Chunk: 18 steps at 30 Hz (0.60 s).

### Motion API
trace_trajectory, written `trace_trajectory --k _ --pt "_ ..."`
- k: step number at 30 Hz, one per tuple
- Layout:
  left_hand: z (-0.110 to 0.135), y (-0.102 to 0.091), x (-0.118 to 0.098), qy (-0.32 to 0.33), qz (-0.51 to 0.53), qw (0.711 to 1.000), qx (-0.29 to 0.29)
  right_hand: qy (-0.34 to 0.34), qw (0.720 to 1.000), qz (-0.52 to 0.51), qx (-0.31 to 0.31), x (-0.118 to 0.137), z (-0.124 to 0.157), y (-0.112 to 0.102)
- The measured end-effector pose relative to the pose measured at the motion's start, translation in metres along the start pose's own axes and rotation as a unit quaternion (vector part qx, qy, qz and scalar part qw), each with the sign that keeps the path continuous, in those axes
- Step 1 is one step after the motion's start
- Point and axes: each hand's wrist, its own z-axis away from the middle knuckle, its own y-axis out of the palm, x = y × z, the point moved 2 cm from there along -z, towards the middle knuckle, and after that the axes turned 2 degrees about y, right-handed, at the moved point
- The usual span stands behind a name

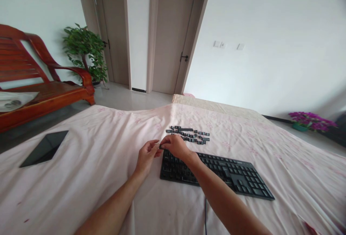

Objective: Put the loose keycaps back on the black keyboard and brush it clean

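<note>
A small black keycap (161, 146) is pinched between the thumb and fingers of my right hand (177, 145), above the upper left corner of a black keyboard (243, 177). My left hand (146, 155) comes in from the left, its thumb and curled fingertips at the same keycap. The keyboard lies flat on the bed; keys are off over much of its left part, and my right forearm covers some of the middle. Just beyond my right hand lie several loose black keycaps (191, 136), among them a long bar-shaped one (186, 129).
A pale pink floral sheet (108, 177) covers the bed, with soft folds. To the left lies a dark tablet (44, 148). A black cable (205, 213) runs from the keyboard toward me. A wooden bench (48, 91), a green plant (86, 51) and purple flowers (310, 119) stand farther off.
</note>
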Motion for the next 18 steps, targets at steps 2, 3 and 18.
trace_trajectory --k 2,3,18 --pt "0.002 0.001 -0.002 -0.023 0.011 1.000 -0.002 0.007 0.999 -0.044 -0.006 0.001 0.009 0.001" --pt "0.002 0.002 -0.002 -0.031 0.020 0.999 -0.007 0.009 0.998 -0.052 -0.018 0.002 0.013 0.001" --pt "0.012 0.009 -0.004 -0.074 0.003 0.997 0.018 -0.018 0.987 0.070 -0.143 0.014 0.071 0.006"
